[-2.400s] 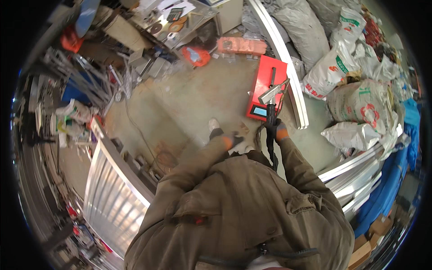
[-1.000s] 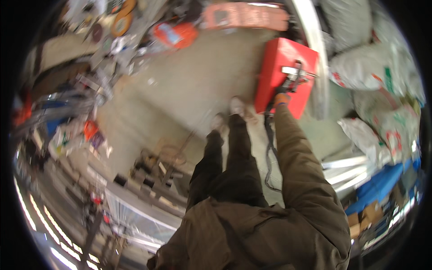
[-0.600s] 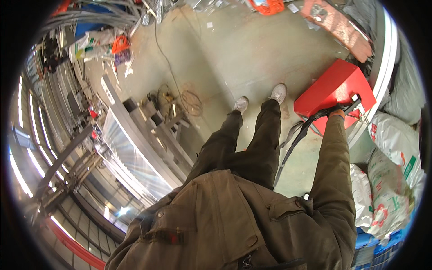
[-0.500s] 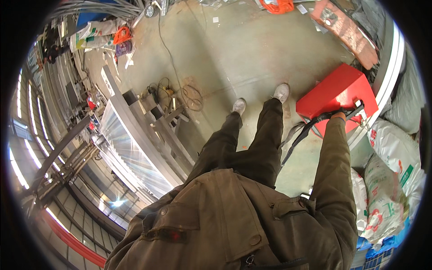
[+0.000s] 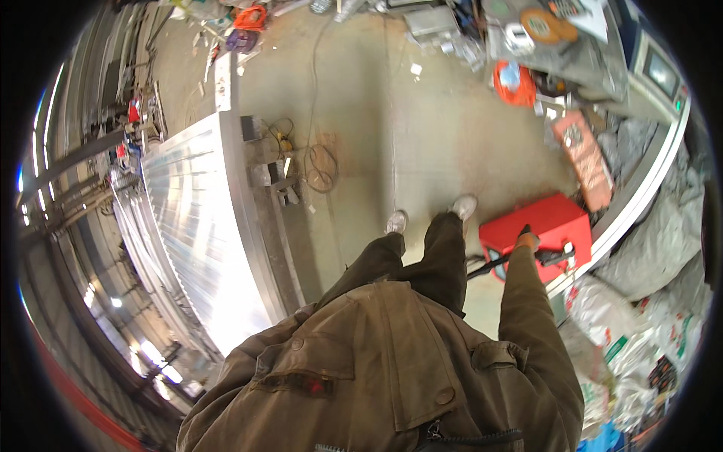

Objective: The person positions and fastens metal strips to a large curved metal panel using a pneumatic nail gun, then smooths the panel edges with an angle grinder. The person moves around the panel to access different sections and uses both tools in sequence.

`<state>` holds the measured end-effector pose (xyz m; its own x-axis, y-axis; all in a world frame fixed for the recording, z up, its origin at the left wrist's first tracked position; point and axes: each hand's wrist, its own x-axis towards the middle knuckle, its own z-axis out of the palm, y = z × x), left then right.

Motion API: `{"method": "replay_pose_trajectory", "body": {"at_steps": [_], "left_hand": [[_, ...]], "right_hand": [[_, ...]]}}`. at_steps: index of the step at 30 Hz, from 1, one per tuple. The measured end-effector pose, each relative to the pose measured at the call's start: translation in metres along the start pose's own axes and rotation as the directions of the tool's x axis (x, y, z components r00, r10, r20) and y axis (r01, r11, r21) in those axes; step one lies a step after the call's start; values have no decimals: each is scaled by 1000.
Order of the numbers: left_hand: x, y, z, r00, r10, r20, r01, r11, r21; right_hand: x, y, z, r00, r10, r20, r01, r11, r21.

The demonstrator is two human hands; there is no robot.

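My right arm reaches down to a red box-shaped case or machine (image 5: 553, 218) on the floor at the right. Over its top is my right hand (image 5: 529, 239), with something dark at its fingertips that is too small to make out. Whether the fingers are closed cannot be told. A black strap or cable (image 5: 489, 265) runs from beside my leg to the box, passing by my hand. A dark fitting (image 5: 556, 258) sits on the box's near side, just right of the hand. My left hand is out of view.
A long shiny metal-sheet stack or bench (image 5: 199, 226) stands at my left. A coiled cable (image 5: 321, 169) lies on the floor ahead. Beyond the box lies a reddish slab (image 5: 584, 162); white sacks (image 5: 602, 309) crowd the right. A cluttered table (image 5: 550, 45) stands at the far right.
The view has shifted, so the red box sits lower and the far-right table shows. My right hand has moved left across the box, away from the dark fitting.
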<state>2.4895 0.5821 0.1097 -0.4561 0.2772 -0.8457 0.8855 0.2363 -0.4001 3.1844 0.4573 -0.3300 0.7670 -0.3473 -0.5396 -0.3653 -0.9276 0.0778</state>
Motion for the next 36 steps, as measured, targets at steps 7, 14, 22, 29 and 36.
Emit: {"method": "replay_pose_trajectory", "body": {"at_steps": [7, 14, 22, 29, 36], "left_hand": [[-1, 56, -60, 877, -10, -480, -181, 920, -349], [48, 126, -327, 214, 102, -972, -601, 798, -48], [123, 146, -531, 310, 65, -948, -599, 788, -142], [156, 146, -536, 430, 128, -893, -536, 833, -139], [152, 139, -547, 576, 160, -801, -578, 773, -262]], "right_hand": [[-156, -221, -27, 437, -463, 771, 34, 865, 500], [-268, -412, -78, -59, -597, 800, 600, 619, 506], [-430, -496, -136, -124, -479, 869, 423, -818, -390], [-519, -625, -94, 83, -504, 860, 855, -408, -321], [-642, -827, -12, -35, -355, 934, 781, -593, -196]]}}
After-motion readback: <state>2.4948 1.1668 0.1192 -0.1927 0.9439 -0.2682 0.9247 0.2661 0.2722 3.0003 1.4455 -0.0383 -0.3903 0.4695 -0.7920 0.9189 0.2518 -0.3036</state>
